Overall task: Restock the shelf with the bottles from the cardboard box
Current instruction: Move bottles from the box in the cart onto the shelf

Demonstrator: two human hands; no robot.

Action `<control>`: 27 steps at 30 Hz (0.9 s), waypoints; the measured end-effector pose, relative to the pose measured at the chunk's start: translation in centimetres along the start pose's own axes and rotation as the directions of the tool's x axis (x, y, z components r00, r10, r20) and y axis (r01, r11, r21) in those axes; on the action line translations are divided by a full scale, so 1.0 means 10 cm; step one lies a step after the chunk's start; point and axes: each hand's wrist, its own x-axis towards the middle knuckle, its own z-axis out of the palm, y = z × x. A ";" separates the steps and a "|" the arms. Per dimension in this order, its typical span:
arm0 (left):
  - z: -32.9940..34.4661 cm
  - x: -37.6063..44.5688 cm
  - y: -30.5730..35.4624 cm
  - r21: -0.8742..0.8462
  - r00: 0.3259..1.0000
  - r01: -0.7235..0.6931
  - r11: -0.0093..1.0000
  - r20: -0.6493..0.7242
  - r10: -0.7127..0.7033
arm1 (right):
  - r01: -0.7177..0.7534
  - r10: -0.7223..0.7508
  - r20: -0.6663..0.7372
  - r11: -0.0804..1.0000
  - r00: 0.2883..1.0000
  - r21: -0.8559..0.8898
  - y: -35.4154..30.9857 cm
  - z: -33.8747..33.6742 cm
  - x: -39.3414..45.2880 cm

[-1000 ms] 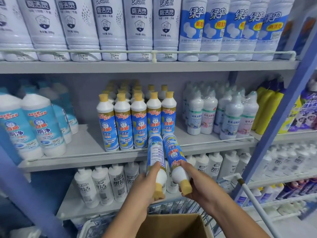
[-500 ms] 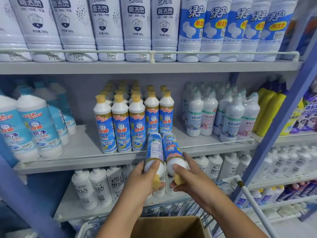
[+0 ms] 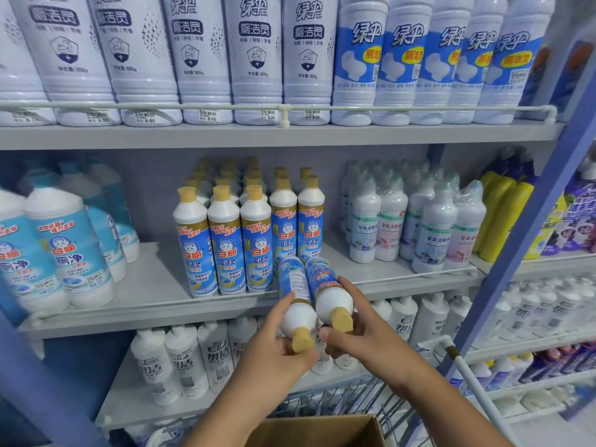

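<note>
- The left hand (image 3: 277,353) holds the left bottle (image 3: 296,301). Its fingers curl around the white top part, near the tan cap, and the thumb lies on the side of the bottle.
- The right hand (image 3: 358,337) holds the right bottle (image 3: 329,291). Its fingers wrap the white shoulder, and one fingertip sits just beside the tan cap.
- The two bottles lie side by side and touch each other along their length.
- Both bottles are tipped over. Their long way runs from the person toward the shelf: the tan caps point back and down at the person, and the flat bottoms point up and away at the middle shelf (image 3: 154,304).
- The bottoms are at the front edge of the middle shelf, close to its thin white rail, in front of the two rows that stand further back. I cannot tell for sure if they touch the shelf yet, because the bottles hide that spot.
- On that shelf stands a group of the same bottles (image 3: 225,240), upright, tan caps up, blue labels facing out. Three rows come to the front and two rows on the right stop further back.
- The cardboard box (image 3: 322,433) is low down, below the hands, with its top open.
- A wire cart (image 3: 338,398) shows behind the box.
- Big white bottles (image 3: 200,59) fill the top shelf, and small white bottles (image 3: 180,362) stand on the bottom shelf.
- A white pole (image 3: 474,385) leans at the right.
</note>
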 end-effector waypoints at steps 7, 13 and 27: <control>-0.01 0.03 0.03 0.467 0.966 -0.153 0.871 -0.116 0.232 | 0.023 -0.023 -0.015 0.999 1.000 -0.027 -0.07 -0.06 0.00; -0.17 0.20 0.44 0.664 0.909 -0.217 0.716 -0.129 0.396 | 0.070 -0.075 -0.043 0.993 0.996 -0.099 -0.17 -0.10 0.15; -0.27 0.87 1.30 0.929 0.868 -0.118 0.350 -0.075 0.491 | 0.041 -0.085 -0.119 0.944 0.989 -0.326 -0.87 -0.23 0.82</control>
